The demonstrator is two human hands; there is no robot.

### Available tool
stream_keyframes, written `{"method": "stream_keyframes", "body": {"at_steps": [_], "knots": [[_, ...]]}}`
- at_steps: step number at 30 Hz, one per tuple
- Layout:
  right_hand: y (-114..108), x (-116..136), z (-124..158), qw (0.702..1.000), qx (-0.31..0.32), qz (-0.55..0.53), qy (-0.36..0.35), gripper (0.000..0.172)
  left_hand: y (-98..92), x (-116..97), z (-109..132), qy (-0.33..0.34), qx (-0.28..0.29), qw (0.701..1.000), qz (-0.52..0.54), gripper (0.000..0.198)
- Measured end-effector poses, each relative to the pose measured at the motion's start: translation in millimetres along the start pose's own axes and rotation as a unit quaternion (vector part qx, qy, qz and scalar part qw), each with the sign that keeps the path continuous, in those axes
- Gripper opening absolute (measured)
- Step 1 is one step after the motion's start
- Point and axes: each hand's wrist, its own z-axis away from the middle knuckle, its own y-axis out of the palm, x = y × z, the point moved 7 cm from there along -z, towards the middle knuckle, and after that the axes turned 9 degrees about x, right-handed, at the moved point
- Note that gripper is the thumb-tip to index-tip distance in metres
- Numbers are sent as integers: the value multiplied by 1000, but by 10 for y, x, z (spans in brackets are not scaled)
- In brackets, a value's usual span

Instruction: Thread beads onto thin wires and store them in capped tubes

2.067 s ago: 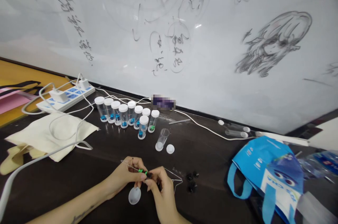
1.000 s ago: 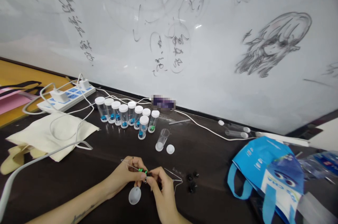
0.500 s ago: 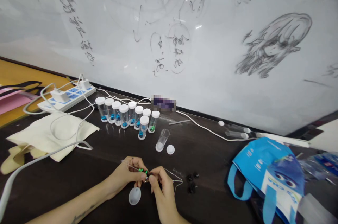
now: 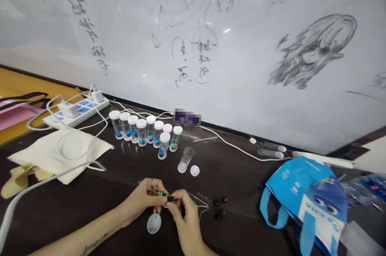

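My left hand (image 4: 150, 197) is closed in a pinch on a thin pale wire (image 4: 146, 186) with small green pieces (image 4: 161, 194) on it. Beside it, nearly touching, my right hand (image 4: 186, 209) pinches a small black piece (image 4: 171, 199) against the end of the green ones. How the black and green parts meet is partly hidden by the fingertips. Below the left fingers sits a translucent white oval dish (image 4: 154, 224). More thin white wires (image 4: 204, 207) stick out behind the right hand, and several small black pieces (image 4: 219, 212) lie to its right.
Several white-capped clear tubes (image 4: 141, 133) with blue pieces stand behind the hands, one tube (image 4: 175, 139) with green. An open tube (image 4: 187, 157) lies near a loose white cap (image 4: 194, 171). A blue bag (image 4: 301, 195) is right; a power strip (image 4: 81, 109) and cream cloth (image 4: 60, 151) are left.
My right fingertips have shifted slightly left, and more of the black piece shows between the two hands. The left hand has barely moved.
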Motion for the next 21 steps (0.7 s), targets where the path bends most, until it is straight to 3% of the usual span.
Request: {"method": "stream_keyframes", "body": {"at_steps": [6,11,21], "knots": [[17,23,-12,1000,15,-2,7,18,8,3,8,1,4,1000,0,22],[-22,40,-14,1000,-12,3,-2,2,-8,-2,1,6,3,1000,1,22],[0,-1,-11,1000,10,-10,2,19,-7,21,-1,1,4,1000,-1,22]]}}
